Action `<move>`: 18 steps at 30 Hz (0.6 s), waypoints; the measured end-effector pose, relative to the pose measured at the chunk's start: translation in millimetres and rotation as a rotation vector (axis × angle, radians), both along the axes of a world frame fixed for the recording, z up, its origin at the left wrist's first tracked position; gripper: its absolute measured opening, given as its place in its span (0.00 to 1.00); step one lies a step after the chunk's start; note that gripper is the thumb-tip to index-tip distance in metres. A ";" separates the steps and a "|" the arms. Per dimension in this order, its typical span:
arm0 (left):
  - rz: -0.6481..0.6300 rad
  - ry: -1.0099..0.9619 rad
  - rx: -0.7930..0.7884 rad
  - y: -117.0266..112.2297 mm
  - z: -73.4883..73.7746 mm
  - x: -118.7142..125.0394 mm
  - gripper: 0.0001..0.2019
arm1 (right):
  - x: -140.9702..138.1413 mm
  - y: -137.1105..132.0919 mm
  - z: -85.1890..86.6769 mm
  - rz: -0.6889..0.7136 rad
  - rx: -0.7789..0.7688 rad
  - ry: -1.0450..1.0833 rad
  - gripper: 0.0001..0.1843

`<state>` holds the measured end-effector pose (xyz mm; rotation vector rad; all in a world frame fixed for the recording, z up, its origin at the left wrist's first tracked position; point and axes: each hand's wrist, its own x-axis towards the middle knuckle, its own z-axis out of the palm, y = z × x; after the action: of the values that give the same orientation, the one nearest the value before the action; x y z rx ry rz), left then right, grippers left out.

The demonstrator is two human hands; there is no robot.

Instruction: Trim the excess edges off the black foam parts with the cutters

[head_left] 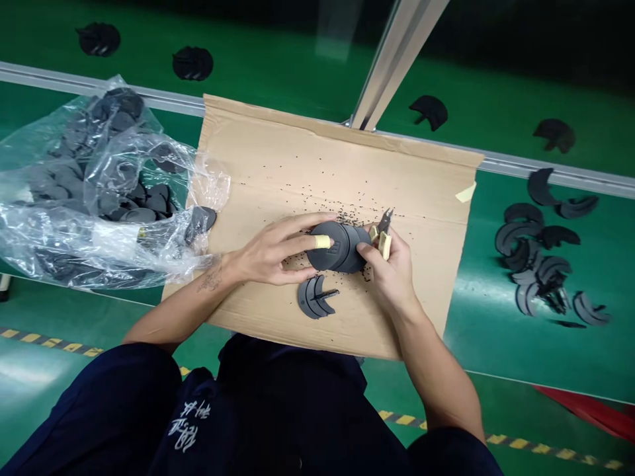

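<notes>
My left hand (282, 250) is closed around a row of dark grey, round plastic discs (331, 246), with yellow tape wrapped on one finger. The discs overlap one another, fanned toward the right. My right hand (394, 271) grips a pair of side cutters (383, 231) with pale yellow handles, their jaws pointing up and away. Its thumb also presses on the right end of the discs. Just below the discs, several curved dark pieces with a thin stem (316, 297) lie on the cardboard sheet (253, 149).
Small black offcuts (347, 215) are scattered over the cardboard. At left, a clear plastic bag (104, 178) holds many dark discs. To the right, curved dark pieces (538, 254) lie heaped on the green table (483, 317). A metal post (391, 66) stands at the back.
</notes>
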<state>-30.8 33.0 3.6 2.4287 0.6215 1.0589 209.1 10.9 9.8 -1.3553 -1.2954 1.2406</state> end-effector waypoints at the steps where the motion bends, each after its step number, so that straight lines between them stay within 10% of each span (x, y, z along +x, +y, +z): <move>1: 0.000 0.007 0.005 0.6 -0.3 0.0 0.26 | -0.6 -0.2 -0.3 0.016 -0.009 0.009 0.09; 18: 0.020 0.041 0.014 -5.1 0.4 2.1 0.27 | -7.8 -3.6 0.8 -0.073 -0.083 0.089 0.11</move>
<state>-28.7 27.9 4.0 2.4667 0.6548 1.0276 201.4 7.2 10.6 -1.3782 -1.1341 1.3017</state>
